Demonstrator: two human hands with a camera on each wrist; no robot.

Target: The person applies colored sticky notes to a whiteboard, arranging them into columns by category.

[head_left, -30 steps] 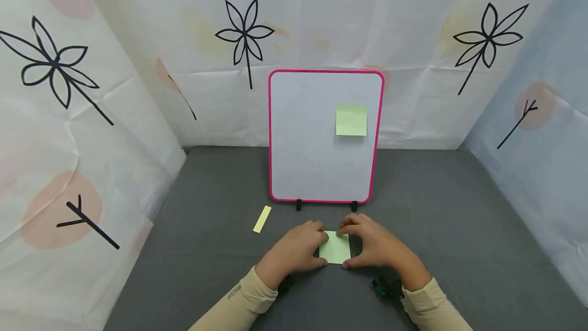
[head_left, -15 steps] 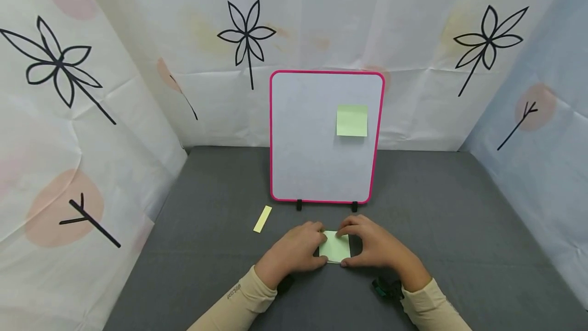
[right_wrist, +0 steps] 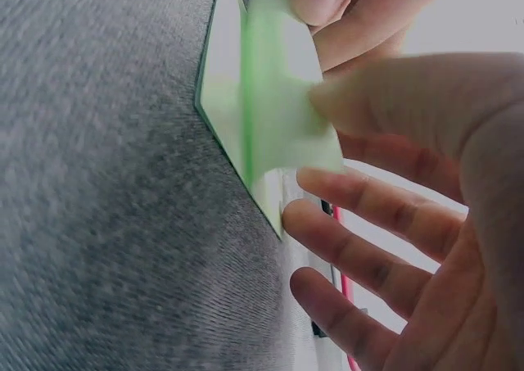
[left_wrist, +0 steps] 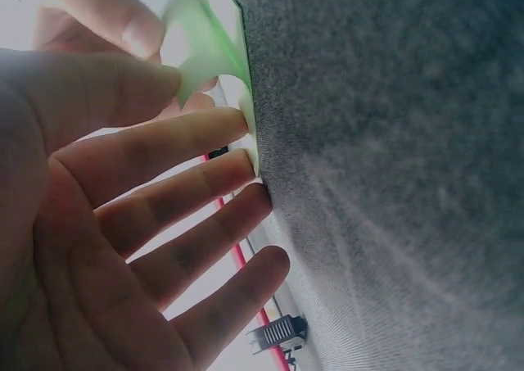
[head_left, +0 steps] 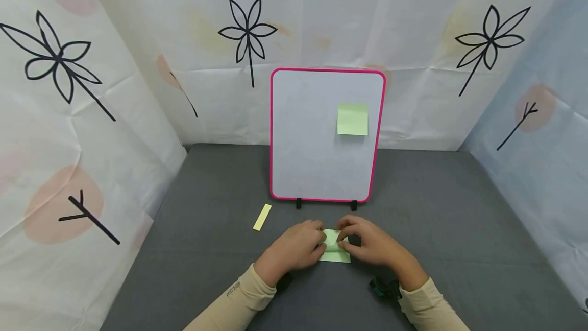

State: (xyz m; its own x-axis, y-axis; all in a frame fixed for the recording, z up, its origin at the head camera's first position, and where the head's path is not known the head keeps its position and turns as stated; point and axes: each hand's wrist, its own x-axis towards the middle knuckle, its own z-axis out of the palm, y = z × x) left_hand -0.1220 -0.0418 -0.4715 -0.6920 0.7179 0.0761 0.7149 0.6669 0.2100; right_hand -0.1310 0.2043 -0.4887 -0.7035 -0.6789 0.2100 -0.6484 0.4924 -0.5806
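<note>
A pale green sticky note pad (head_left: 336,258) lies on the dark grey cloth between the two hands. Its top sheet (right_wrist: 286,92) curls up from the near edge and bends back over the pad. My left hand (head_left: 294,246) pinches the sheet's left corner at thumb and index, the other fingers spread along the pad's far side in the left wrist view. At the opposite corner, my right hand (head_left: 374,241) holds the sheet the same way, its thumb against the lifted face. The pad's far corners are partly covered by fingers.
Behind the hands stands a whiteboard (head_left: 317,162) with a pink frame on black feet (head_left: 353,205). A green sticky note (head_left: 352,119) is stuck at its upper right. Left of the hands lies a narrow yellow strip (head_left: 262,217). Patterned cloth walls (head_left: 184,24) enclose the table.
Both thumbs have moved from the pad's near corners away from the body, lifting and curling the top sheet's near edge. The other fingers stay about where they were.
</note>
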